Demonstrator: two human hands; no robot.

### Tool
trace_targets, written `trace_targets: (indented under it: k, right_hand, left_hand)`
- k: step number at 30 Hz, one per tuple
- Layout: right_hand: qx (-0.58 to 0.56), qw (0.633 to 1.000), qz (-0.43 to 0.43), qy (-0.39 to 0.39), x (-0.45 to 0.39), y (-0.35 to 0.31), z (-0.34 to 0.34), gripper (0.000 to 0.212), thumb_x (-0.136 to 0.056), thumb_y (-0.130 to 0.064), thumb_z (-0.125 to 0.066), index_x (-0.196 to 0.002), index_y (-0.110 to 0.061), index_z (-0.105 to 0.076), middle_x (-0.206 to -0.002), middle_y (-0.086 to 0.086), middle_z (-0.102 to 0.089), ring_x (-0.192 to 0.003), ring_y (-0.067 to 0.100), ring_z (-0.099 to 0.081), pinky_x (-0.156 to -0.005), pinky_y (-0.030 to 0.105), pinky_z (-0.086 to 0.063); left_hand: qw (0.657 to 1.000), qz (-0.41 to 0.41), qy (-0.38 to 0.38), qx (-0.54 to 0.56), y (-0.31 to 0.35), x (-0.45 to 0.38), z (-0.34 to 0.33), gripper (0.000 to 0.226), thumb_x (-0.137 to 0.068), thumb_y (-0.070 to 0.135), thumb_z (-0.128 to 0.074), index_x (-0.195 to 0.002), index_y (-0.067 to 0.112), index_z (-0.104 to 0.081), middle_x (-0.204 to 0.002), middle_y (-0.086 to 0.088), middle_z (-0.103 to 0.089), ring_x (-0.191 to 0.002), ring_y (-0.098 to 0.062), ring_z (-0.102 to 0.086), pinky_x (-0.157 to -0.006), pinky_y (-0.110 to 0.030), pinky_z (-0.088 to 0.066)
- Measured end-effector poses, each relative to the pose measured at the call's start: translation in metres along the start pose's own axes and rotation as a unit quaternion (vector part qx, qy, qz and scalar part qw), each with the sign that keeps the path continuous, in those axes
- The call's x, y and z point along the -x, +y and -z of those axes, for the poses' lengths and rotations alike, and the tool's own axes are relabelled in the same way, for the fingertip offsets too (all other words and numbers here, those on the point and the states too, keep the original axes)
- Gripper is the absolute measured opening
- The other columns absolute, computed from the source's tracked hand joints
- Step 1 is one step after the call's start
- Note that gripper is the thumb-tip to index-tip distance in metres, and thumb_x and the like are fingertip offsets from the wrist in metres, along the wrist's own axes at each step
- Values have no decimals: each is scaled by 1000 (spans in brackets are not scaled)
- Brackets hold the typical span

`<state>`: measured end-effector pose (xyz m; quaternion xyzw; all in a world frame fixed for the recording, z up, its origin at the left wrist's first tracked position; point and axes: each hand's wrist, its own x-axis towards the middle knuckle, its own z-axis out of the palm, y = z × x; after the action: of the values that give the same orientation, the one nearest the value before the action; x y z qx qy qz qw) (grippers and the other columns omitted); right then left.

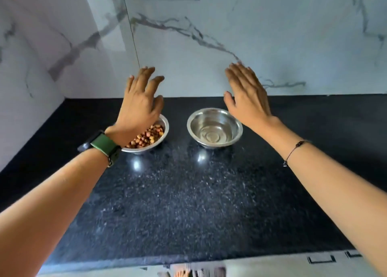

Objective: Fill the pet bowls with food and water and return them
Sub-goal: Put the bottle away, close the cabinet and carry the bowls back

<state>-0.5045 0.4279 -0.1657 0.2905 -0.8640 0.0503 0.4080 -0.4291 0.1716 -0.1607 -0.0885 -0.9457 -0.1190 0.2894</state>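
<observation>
Head view, single frame. You have both arms stretched out over a black speckled tabletop (pixel 188 193) that meets a white marbled wall (pixel 272 35) at the back.

Your left hand (pixel 140 107) is raised, fingers spread and straight, gripping nothing; it hangs above the near-left part of the food bowl (pixel 156 135) and hides some of its rim. Green-strapped watch (pixel 100 143) on that wrist.

Your right hand (pixel 247 94) is likewise flat and empty, fingers together, held up just right of and behind the water bowl (pixel 214 128); whether it brushes the rim cannot be told. Thin cord bracelet (pixel 295 149) on that wrist.

Both bowls are steel, upright, side by side near the back of the tabletop, apart from each other. The left one holds brown and orange kibble (pixel 148 137). The right one shows ring-shaped reflections on its bottom that read as clear water, though the level is hard to judge.

Progress, as a judgement: filling looks complete for food and probably for water. Neither bowl is held. What remains is the return: whether this tabletop is their proper place is not shown, so that step may be open
</observation>
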Motion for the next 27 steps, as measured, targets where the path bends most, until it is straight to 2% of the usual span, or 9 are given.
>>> trace_targets:
  k: [5, 9, 12, 16, 18, 20, 21, 24, 27]
  right_hand:
    - [-50, 986, -107, -115, 64, -6, -35, 51, -87, -25, -41, -123, 9, -55, -130, 26, -54, -126, 38, -48, -105, 48, -40]
    - [-112, 953, -227, -166, 95, -14, -52, 49, -91, -21, -49, -133, 5, -47, -144, 25, -39, -138, 36, -32, -113, 43, -29]
    - [-195, 896, -360, -173, 99, -21, -57, 48, -93, -20, -52, -138, -5, -43, -152, 19, -29, -140, 32, -27, -110, 37, -29]
    - [-312, 790, -507, -145, 99, -32, -65, 55, -91, -22, -53, -143, -14, -34, -138, 13, -48, -124, 29, -49, -103, 44, -42]
    - [-389, 697, -591, -115, 96, -37, -66, 62, -90, -19, -54, -145, -18, -25, -128, 10, -50, -109, 26, -56, -88, 42, -53]
    - [-461, 590, -657, -85, 94, -40, -66, 57, -89, -12, -54, -140, -19, -30, -121, 7, -46, -103, 21, -54, -75, 37, -57]
    - [-479, 558, -673, -80, 93, -40, -66, 50, -88, -10, -54, -134, -18, -36, -119, 8, -47, -102, 21, -54, -71, 36, -58]
    - [-491, 528, -685, -104, 90, -38, -66, 29, -89, -12, -53, -115, -16, -44, -111, 16, -56, -94, 29, -64, -58, 32, -58]
    - [-524, 481, -694, -112, 86, -38, -65, 30, -89, -7, -48, -118, -17, -43, -114, 21, -59, -80, 34, -68, -53, 31, -58]
  left_hand:
    - [992, 108, -50, 52, -14, 60, -54, 42, -88, 16, -41, -124, -2, -54, -140, -27, -43, -133, -46, -36, -109, -57, -26]
    - [977, 196, -54, 68, -27, 96, -78, 47, -91, 24, -35, -113, -7, -61, -130, -30, -51, -125, -47, -44, -105, -53, -34]
    - [965, 253, 6, 77, -33, 105, -81, 43, -94, 24, -37, -106, -8, -64, -129, -29, -50, -124, -44, -44, -104, -48, -36]
    - [923, 363, 90, 94, -33, 107, -86, 33, -91, 12, -54, -121, -3, -51, -146, -25, -28, -136, -38, -29, -112, -42, -27]
    - [878, 432, 144, 145, -29, 105, -86, 54, -86, 10, -59, -134, 0, -37, -148, -23, -21, -139, -34, -23, -115, -37, -23]
    - [803, 520, 181, 228, -24, 103, -83, 74, -84, 13, -63, -144, 3, -21, -151, -19, -16, -141, -28, -21, -117, -33, -21]
    - [757, 564, 191, 270, -23, 102, -83, 80, -84, 16, -64, -147, 5, -15, -152, -17, -16, -140, -24, -24, -115, -29, -22]
    - [647, 634, 196, 375, -24, 100, -86, 83, -85, 23, -63, -148, 12, -10, -145, -15, -31, -110, -17, -51, -97, -29, -43]
    - [552, 632, 193, 509, -25, 96, -85, 74, -91, 15, -54, -147, 17, -6, -120, -8, -46, -79, -19, -63, -70, -30, -56]
